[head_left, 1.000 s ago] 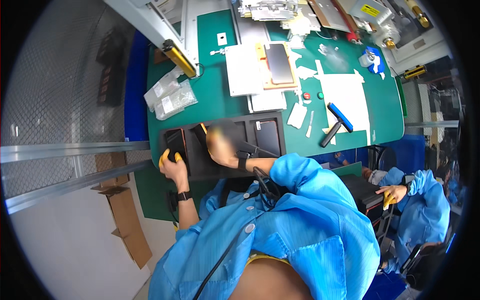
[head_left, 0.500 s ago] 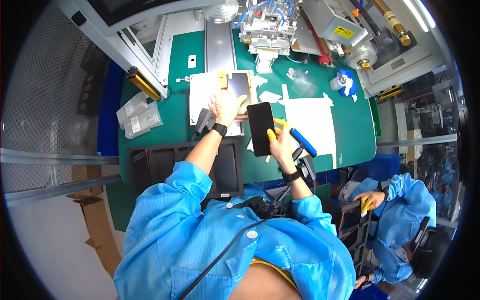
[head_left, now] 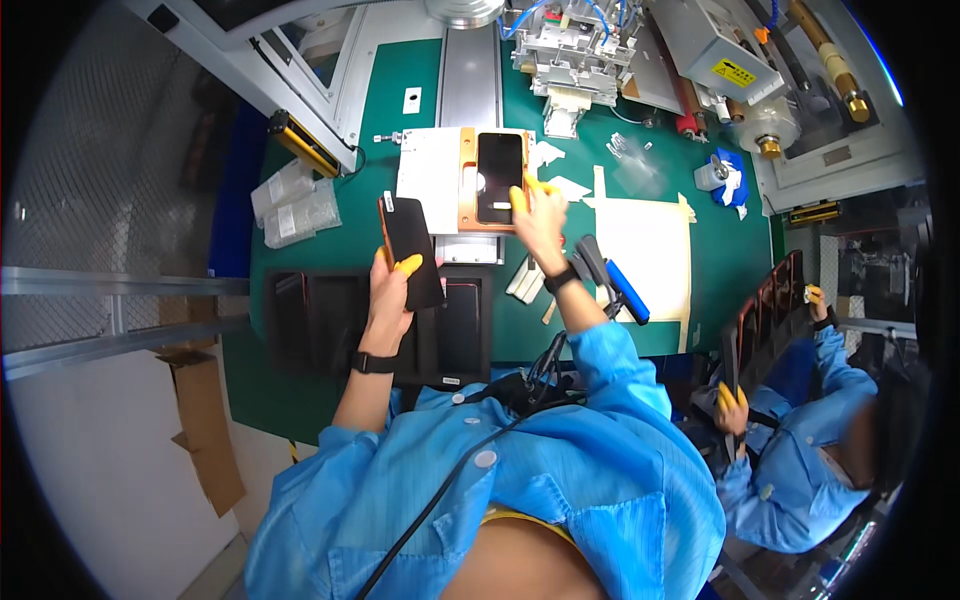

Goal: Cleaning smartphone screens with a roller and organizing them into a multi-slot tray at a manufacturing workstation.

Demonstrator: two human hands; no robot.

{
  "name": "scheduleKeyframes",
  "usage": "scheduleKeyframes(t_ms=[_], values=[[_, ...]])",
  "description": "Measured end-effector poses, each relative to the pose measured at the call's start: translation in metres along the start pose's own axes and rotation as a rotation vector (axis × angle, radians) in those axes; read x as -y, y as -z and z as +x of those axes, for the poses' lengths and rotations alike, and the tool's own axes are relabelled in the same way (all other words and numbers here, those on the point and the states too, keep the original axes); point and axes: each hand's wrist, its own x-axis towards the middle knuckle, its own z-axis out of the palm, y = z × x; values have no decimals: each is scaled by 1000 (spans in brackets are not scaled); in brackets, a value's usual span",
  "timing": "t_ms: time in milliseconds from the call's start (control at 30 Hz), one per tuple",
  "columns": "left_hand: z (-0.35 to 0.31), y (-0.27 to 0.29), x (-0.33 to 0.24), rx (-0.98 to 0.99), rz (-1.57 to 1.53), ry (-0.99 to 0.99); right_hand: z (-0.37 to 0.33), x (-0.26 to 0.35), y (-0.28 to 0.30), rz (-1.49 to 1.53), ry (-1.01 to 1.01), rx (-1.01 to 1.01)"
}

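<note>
My left hand point(head_left: 388, 290) grips a dark phone point(head_left: 412, 245) by its lower part, tilted above the near edge of the table. A small white tab sticks out at this phone's top corner. Yellow finger cots cover some of my fingertips. My right hand point(head_left: 542, 225) has its thumb and fingers at the lower right edge of a second black phone point(head_left: 500, 160). That phone lies in an orange fixture point(head_left: 467, 190) joined to a white plate point(head_left: 428, 165) on a metal rail.
Below my left hand lies a black compartment tray point(head_left: 335, 325) with phones in it. A blue-handled roller point(head_left: 627, 292) and a white sheet point(head_left: 645, 250) are at right. Plastic bags point(head_left: 300, 220) lie left. Machinery point(head_left: 575, 65) stands behind. A co-worker point(head_left: 800, 440) at right carries another tray.
My left hand has left the fixture and now holds the tabbed phone nearer me. My right hand has brought its phone onto the fixture. The co-worker has raised a tray.
</note>
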Motion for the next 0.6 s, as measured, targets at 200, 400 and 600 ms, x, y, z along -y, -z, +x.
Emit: scheduleKeyframes(t_ms=[200,400,600], values=[[-27,24,15,-20,-34,71,-93,-86,102,-512,-436,88],[-29,26,19,5,-23,141,-112,-200,74,193,-999,113],[-39,27,15,3,-15,111,-31,-112,70,690,-679,-64]])
